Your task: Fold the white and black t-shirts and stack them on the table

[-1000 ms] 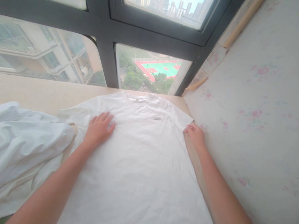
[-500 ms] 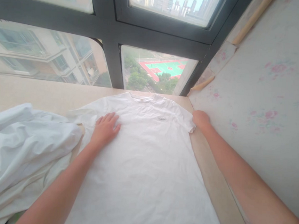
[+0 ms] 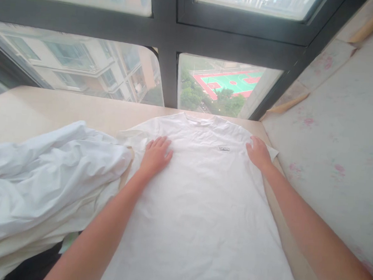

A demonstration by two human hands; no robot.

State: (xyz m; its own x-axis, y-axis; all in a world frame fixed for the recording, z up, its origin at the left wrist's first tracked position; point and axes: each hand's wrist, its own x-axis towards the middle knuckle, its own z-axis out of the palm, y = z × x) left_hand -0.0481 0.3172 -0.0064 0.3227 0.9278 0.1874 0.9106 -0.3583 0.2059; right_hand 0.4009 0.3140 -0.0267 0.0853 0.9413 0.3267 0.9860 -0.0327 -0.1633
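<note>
A white T-shirt [image 3: 206, 211] lies spread face up, its collar toward the window and a small dark printed label on its chest. My left hand [image 3: 157, 154] rests flat on the shirt near the left sleeve, fingers stretched out. On the other side, my right hand [image 3: 257, 151] lies on the shirt where the right sleeve joins the body, with its fingers extended and apart from any grip I can see. The right sleeve's tip shows beyond that hand, close to the wall. Creases run below the collar.
A heap of crumpled white cloth [image 3: 49, 176] lies to the left, beside my left forearm. The pale ledge [image 3: 62, 105] runs along the dark window frame [image 3: 169, 34]. A floral-papered wall [image 3: 339, 179] bounds the right side, its paper peeling near the window.
My right hand has let go of the right sleeve's edge and moved inward onto the shirt. The left hand stays in place on the shirt. The camera view has turned left.
</note>
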